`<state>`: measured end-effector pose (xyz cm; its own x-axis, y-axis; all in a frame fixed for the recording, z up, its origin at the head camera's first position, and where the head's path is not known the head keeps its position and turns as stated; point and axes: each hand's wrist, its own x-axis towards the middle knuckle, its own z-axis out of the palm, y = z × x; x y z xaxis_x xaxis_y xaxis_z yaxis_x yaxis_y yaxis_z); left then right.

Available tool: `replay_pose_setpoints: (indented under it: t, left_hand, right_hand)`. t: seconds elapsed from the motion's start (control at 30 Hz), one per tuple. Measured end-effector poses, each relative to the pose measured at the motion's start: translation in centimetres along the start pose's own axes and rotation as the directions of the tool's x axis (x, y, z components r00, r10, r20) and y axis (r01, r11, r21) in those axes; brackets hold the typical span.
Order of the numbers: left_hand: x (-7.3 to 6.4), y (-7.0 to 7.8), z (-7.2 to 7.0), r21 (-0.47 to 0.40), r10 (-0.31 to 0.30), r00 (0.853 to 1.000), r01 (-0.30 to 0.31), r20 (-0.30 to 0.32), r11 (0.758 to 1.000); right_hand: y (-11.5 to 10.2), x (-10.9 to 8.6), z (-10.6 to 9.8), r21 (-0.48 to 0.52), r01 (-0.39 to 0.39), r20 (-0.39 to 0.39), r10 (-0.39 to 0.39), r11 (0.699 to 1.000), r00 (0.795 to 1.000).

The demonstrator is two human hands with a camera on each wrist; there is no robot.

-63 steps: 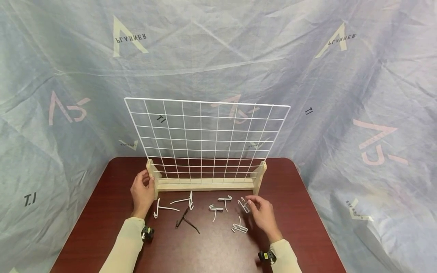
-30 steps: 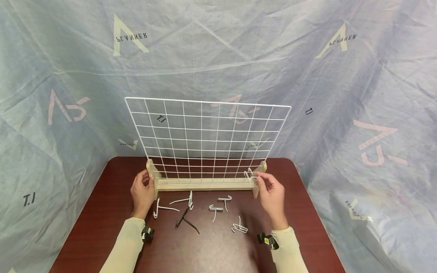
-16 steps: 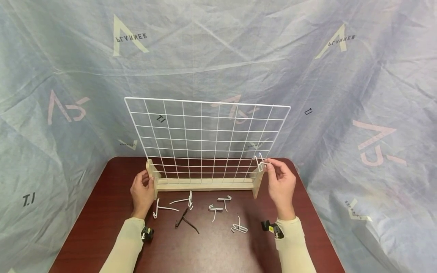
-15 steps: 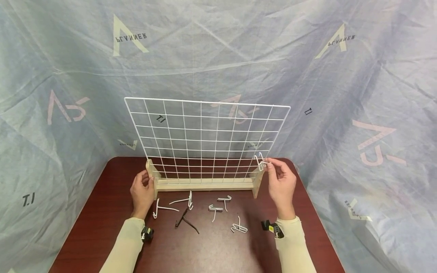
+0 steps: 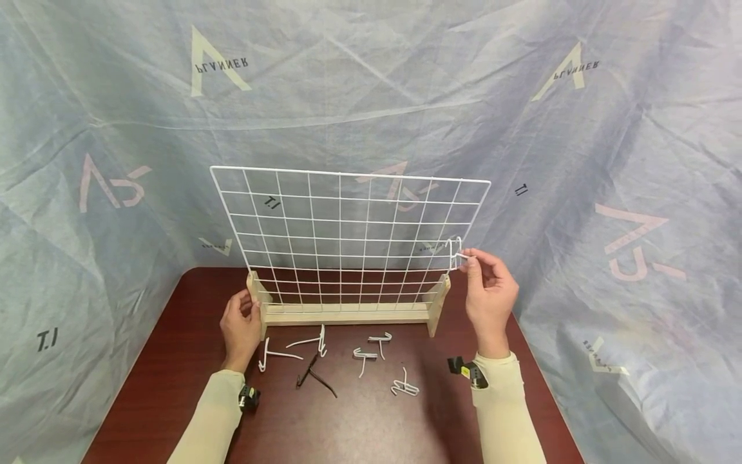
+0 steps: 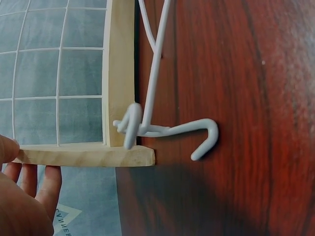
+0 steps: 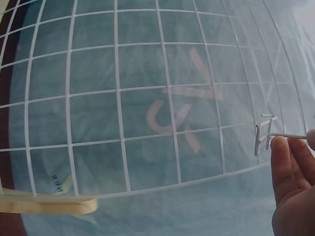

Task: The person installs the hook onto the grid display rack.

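A white wire grid panel [image 5: 340, 220] stands upright in a wooden base [image 5: 348, 318]. My left hand [image 5: 240, 328] holds the left wooden end piece [image 5: 256, 293], its thumb on one side and fingers on the other in the left wrist view. Thumb and fingertips of my right hand [image 5: 491, 299] pinch the prong of a white wire display hook [image 5: 454, 252]. The right wrist view has this hook [image 7: 263, 135] close in front of the grid, near its right edge, with its bent ends overlapping the wires.
Several loose hooks lie on the dark red table [image 5: 348, 425] before the base: white ones at left [image 5: 281, 354] and right [image 5: 405, 388], and a black one [image 5: 315, 372]. A printed grey cloth [image 5: 371, 84] hangs behind and at both sides.
My right hand has lifted the white hook from the tabletop, up and to the right, to the grid's right side. My left hand has stayed on the wooden end piece.
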<state>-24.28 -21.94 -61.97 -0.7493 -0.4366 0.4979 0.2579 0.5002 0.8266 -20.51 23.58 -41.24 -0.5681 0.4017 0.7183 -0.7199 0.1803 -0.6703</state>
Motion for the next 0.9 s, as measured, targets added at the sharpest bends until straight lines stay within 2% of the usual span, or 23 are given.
replay_pose_setpoints:
  t: [0.23, 0.5, 0.7, 0.9]
  left_hand:
    - [0.0, 0.1, 0.0, 0.003, 0.007, 1.0, -0.007, 0.01, 1.0]
    - [0.1, 0.1, -0.4, 0.023, 0.027, 0.999, -0.027, 0.019, 0.999]
    - [-0.1, 0.0, -0.3, 0.055, 0.039, 0.999, -0.04, 0.033, 0.998]
    - [0.0, 0.0, -0.4, 0.051, 0.049, 0.998, -0.051, 0.03, 0.997]
  right_hand:
    - [-0.5, 2.1, 0.8, -0.014, 0.029, -0.022, -0.029, 0.999, 0.999]
    - [-0.1, 3.8, 1.5, -0.005, 0.033, -0.013, -0.033, 0.999, 0.999]
    - [0.8, 4.1, 1.4, -0.071, 0.036, 0.006, -0.036, 0.997, 0.999]
    - [1.6, 3.7, 1.1, -0.146, 0.065, 0.018, -0.063, 0.987, 0.998]
